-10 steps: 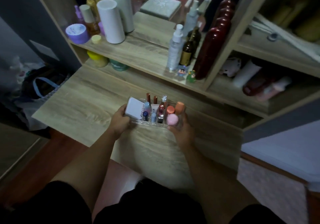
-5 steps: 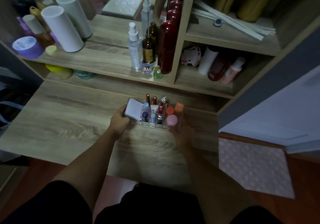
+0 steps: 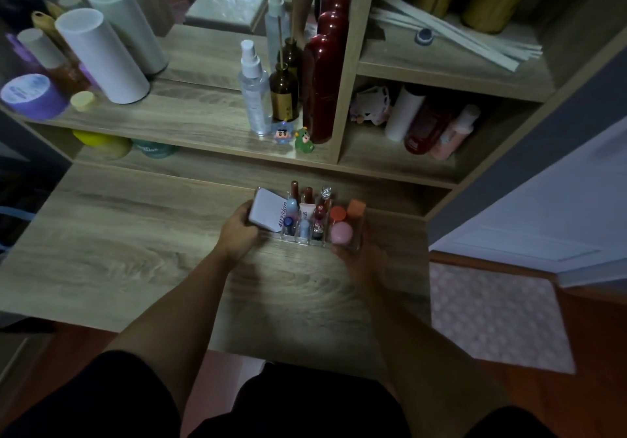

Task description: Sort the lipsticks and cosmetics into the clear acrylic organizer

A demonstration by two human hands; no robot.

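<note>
I've got my left hand (image 3: 239, 235) and right hand (image 3: 356, 254) clamped on either end of the acrylic organizer (image 3: 358, 234) between them; keep it level so the lipsticks (image 3: 294, 191) stay upright

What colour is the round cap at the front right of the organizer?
Pink: the round cap in the head view, with an orange-red cap just behind it.

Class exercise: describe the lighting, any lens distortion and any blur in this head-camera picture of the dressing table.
Head view: dim overall, the corners darkest; the brightest patch lies on the wooden desk near the clear acrylic organizer held between the left hand and right hand. Wide-angle bending bows the shelf edges. The edges look soft; small labels are barely legible.
</note>
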